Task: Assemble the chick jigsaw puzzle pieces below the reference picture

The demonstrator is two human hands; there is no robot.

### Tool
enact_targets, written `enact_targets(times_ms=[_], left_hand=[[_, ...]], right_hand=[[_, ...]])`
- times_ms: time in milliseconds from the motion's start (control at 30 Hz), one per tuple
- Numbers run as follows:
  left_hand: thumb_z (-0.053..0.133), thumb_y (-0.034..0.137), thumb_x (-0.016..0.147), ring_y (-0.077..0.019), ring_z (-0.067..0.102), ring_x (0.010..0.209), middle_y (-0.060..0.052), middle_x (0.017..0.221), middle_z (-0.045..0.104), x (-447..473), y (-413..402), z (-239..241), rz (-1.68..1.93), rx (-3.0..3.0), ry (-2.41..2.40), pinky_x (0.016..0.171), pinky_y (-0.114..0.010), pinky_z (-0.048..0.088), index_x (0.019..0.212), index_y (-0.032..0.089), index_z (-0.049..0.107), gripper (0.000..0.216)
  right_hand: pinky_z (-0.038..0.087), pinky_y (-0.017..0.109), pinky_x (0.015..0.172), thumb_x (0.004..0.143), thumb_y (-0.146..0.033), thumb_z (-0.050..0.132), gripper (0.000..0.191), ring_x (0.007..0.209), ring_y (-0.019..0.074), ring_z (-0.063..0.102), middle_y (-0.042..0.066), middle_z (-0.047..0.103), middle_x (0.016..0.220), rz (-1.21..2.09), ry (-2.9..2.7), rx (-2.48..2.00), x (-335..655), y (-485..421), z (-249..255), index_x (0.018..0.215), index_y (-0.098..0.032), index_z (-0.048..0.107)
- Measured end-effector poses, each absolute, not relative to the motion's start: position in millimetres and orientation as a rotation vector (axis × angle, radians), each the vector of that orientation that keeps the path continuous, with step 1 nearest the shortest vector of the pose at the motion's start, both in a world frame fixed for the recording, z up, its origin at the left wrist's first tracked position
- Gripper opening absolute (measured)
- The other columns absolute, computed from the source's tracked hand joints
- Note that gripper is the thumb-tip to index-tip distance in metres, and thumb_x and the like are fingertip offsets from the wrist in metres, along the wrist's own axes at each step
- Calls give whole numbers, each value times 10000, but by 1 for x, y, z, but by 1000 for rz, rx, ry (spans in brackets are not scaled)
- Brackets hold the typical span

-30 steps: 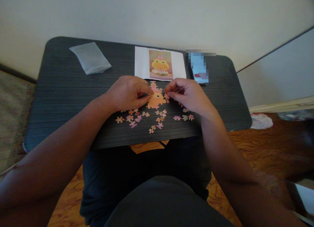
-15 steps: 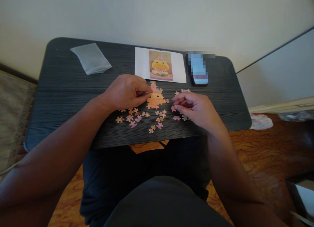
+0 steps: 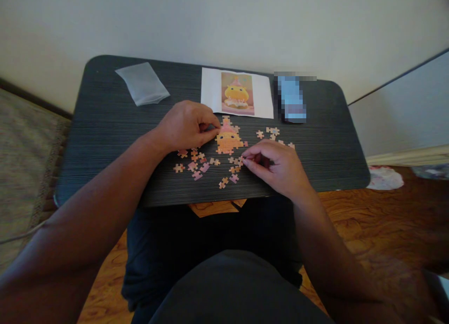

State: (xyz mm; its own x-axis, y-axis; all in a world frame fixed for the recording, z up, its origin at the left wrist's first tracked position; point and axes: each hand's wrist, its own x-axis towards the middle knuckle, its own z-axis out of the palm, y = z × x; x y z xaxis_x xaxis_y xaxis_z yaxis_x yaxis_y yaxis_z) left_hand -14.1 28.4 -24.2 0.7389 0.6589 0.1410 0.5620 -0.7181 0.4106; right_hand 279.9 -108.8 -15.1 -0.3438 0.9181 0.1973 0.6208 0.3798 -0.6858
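Note:
A partly joined jigsaw puzzle (image 3: 229, 139) with a yellow face and pink hat lies in the middle of the table. At its left edge is my left hand (image 3: 191, 126), thumb and forefinger pinched together; whether a piece is between them is hidden. My right hand (image 3: 278, 165) is closed, its thumb and forefinger on a small puzzle piece (image 3: 241, 160) just below the joined part's lower right. Loose pieces (image 3: 197, 175) are scattered below left, several partly under my left hand. More pieces (image 3: 272, 131) lie beyond my right hand.
Behind the puzzle lies a white sheet with a printed picture (image 3: 237, 94). A clear plastic bag (image 3: 143, 84) is at the back left, a phone (image 3: 292, 99) at the back right. The dark table (image 3: 115, 127) stands against a pale wall (image 3: 224, 25).
My right hand has moved left and slightly down, from the right-hand pieces to those below the joined puzzle. My left fingertips have drawn closer together at its left edge. The view has shifted slightly.

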Motion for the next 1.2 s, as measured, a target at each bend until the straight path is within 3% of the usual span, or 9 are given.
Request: enact_targets(times_ms=[267, 500, 700, 933, 1200], left_hand=[[657, 406, 1014, -168, 596, 719, -59, 787, 729, -22, 29, -12, 414, 2422, 996, 746, -344, 430, 969, 173, 878, 325], [789, 372, 943, -135, 571, 656, -31, 727, 719, -36, 38, -12, 418, 2269, 1052, 678, -320, 394, 949, 151, 897, 245], [826, 322, 922, -127, 573, 644, -20, 700, 726, -39, 41, -14, 445, 2246, 1058, 659, -312, 383, 913, 156, 896, 180], [807, 361, 936, -130, 570, 653, -14, 697, 712, -37, 40, -16, 434, 2271, 1049, 682, -313, 385, 917, 167, 890, 212], [788, 369, 939, -132, 571, 655, -20, 713, 711, -35, 40, -15, 427, 2272, 1053, 687, -316, 394, 927, 158, 883, 231]], right_hand=[[572, 368, 820, 1108, -236, 781, 76, 861, 204, 758, 33, 830, 975, 590, -2118, -1142, 259, -109, -28, 1064, -242, 842], [577, 407, 929, 1127, -254, 796, 100, 1021, 265, 778, 83, 838, 1084, 517, -2357, -1239, 233, -101, -25, 1190, -205, 856], [571, 427, 972, 1132, -259, 799, 93, 1118, 310, 772, 115, 830, 1173, 407, -2480, -1402, 217, -103, -18, 1187, -205, 851], [545, 408, 982, 1129, -191, 761, 47, 1104, 295, 746, 119, 806, 1147, 473, -2543, -1502, 210, -106, -5, 1143, -171, 802], [507, 391, 933, 1055, -92, 722, 131, 1031, 258, 698, 88, 772, 1094, 647, -2446, -1424, 213, -106, -7, 1028, -218, 703]])
